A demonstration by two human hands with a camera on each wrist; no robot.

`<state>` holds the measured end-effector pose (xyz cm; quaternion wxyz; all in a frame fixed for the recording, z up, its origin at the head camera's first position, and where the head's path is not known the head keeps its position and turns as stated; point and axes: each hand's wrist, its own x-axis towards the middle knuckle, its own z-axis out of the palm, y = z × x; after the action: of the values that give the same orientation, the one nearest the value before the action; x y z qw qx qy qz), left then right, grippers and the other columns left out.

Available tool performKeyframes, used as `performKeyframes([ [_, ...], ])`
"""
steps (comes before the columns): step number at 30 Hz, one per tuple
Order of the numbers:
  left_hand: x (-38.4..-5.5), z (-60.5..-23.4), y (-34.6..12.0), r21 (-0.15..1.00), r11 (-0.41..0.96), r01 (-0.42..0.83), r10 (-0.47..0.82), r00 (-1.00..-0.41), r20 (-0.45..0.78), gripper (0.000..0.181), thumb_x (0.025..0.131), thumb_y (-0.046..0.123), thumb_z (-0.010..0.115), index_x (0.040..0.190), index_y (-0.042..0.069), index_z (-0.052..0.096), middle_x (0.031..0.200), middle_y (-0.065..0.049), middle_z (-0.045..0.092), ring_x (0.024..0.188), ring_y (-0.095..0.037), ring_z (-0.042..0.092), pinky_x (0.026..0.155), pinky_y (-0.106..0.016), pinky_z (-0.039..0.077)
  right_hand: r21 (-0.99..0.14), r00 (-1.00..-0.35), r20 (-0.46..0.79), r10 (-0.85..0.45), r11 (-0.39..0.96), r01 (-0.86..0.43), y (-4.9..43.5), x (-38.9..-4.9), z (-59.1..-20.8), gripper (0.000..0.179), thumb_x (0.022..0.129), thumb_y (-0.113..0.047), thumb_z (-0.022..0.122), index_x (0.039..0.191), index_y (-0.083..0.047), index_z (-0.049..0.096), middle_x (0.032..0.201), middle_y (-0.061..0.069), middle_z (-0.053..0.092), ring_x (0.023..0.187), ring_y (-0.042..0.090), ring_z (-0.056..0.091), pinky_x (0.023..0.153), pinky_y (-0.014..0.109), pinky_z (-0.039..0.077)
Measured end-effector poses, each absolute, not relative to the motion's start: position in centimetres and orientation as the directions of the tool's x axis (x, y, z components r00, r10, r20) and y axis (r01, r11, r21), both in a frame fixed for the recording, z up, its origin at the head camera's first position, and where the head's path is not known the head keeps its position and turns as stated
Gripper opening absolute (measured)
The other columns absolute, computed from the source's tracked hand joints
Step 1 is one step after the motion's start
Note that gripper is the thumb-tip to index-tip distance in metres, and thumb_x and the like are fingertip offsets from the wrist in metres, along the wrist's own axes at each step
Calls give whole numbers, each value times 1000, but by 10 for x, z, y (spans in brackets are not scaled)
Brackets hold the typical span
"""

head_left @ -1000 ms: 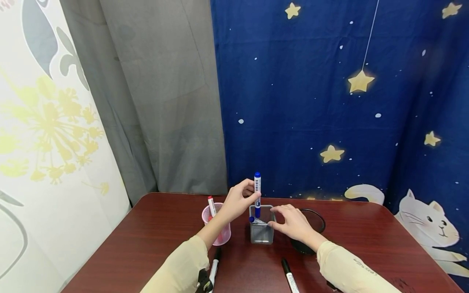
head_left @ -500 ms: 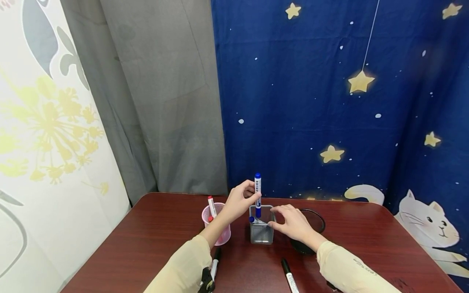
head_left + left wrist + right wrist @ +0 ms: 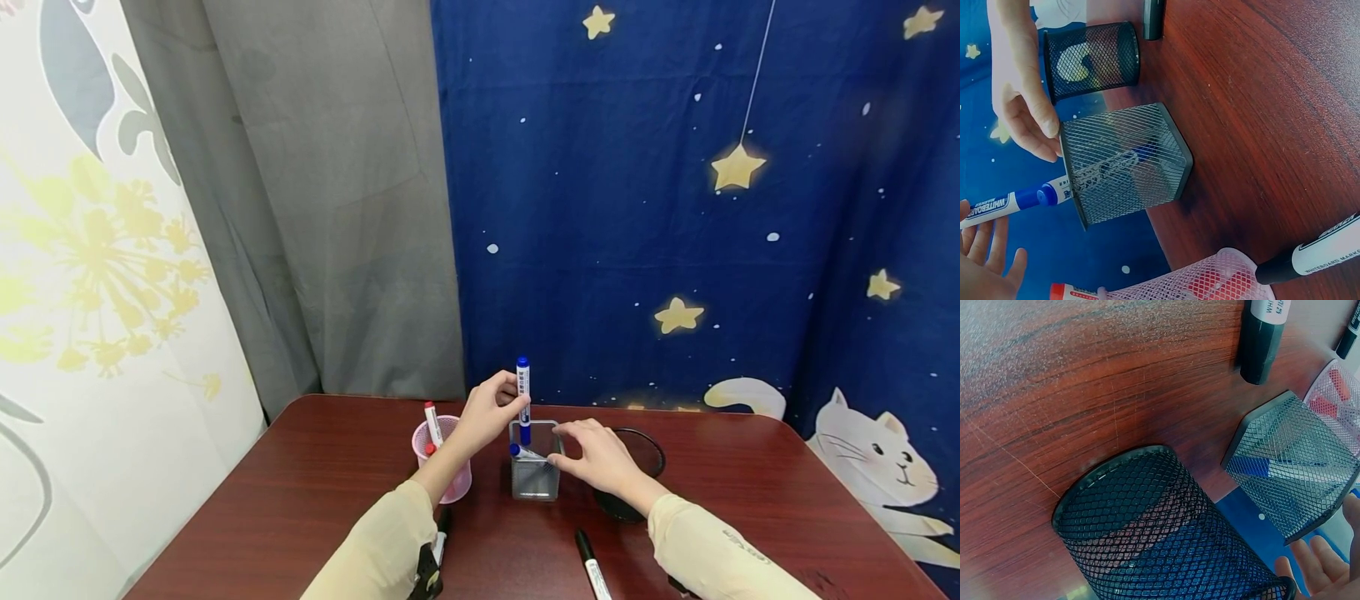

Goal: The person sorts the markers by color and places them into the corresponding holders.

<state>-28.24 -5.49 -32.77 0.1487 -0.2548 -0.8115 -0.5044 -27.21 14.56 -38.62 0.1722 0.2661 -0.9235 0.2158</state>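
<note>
My left hand pinches a blue-capped whiteboard marker, which stands upright over the mouth of a square grey mesh pen holder. Thumb and fingers of my right hand grip the holder's rim on its right side. A second blue marker leans inside the holder, its blue end above the rim. In the left wrist view, the held marker is beside that end; whether they touch I cannot tell. The right wrist view shows the holder with the leaning marker seen through its mesh.
To the left stands a pink mesh cup with red markers inside. Behind my right wrist is a round black mesh cup. Two black markers lie in front, one at right, another partly hidden by my left sleeve.
The held blue marker has come down slightly and shifted a little left. My left forearm has edged right, covering more of a black marker. My right hand stays at the rim.
</note>
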Motion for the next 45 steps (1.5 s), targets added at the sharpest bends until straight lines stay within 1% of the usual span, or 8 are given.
performKeyframes([
  [4,-283,-331,-56,742,367,560,272,-828,491,18,82,7,61,98,1,56,87,-8,61,75,-17,61,62,-24,48,-302,-797,434,-420,765,-568,145,-272,-386,41,75,-37,67,106,-12,62,105,2,59,101,21,49,84,45,37],
  [10,-283,-333,-60,685,412,601,276,-799,535,28,82,10,63,108,4,55,104,-10,58,92,-21,56,76,-34,44,-291,-795,431,-428,768,-571,146,-273,-387,41,75,-39,66,107,-14,62,106,2,59,102,22,49,84,45,37],
  [13,-282,-332,-62,657,431,619,264,-782,564,31,82,14,63,111,5,54,108,-9,56,96,-22,54,77,-36,43,-287,-796,429,-427,771,-568,147,-274,-388,42,75,-40,67,108,-13,62,106,2,59,102,22,49,84,46,37],
  [25,-257,-336,-78,656,370,658,263,-751,605,27,80,8,64,106,2,57,103,-10,58,93,-22,55,77,-42,44,-283,-792,436,-428,770,-572,146,-274,-388,42,75,-39,67,108,-13,62,106,2,59,102,22,49,83,45,37],
  [32,-221,-323,-90,669,305,678,315,-735,601,26,79,-1,61,103,-7,55,100,-20,57,91,-34,54,75,-47,42,-276,-786,447,-427,770,-575,147,-274,-388,41,74,-40,67,107,-15,62,105,0,59,101,20,49,82,43,38],
  [38,-217,-342,-105,658,329,677,341,-735,586,24,80,5,63,104,3,58,99,-8,60,92,-26,56,76,-47,43,-266,-774,461,-435,764,-588,148,-273,-388,42,74,-41,67,107,-15,62,106,1,59,102,21,49,82,44,38],
  [42,-215,-356,-114,627,368,687,362,-727,584,23,81,12,64,103,11,59,99,3,59,92,-16,56,76,-40,44,-274,-777,456,-434,762,-587,148,-273,-388,42,75,-41,66,107,-15,62,107,1,59,103,22,49,83,45,37],
  [45,-210,-362,-120,582,385,716,375,-698,610,21,81,14,64,102,13,60,98,5,60,90,-15,56,75,-36,44,-276,-782,448,-433,765,-582,148,-273,-389,42,75,-42,66,107,-15,61,107,1,59,103,21,49,84,45,37],
])
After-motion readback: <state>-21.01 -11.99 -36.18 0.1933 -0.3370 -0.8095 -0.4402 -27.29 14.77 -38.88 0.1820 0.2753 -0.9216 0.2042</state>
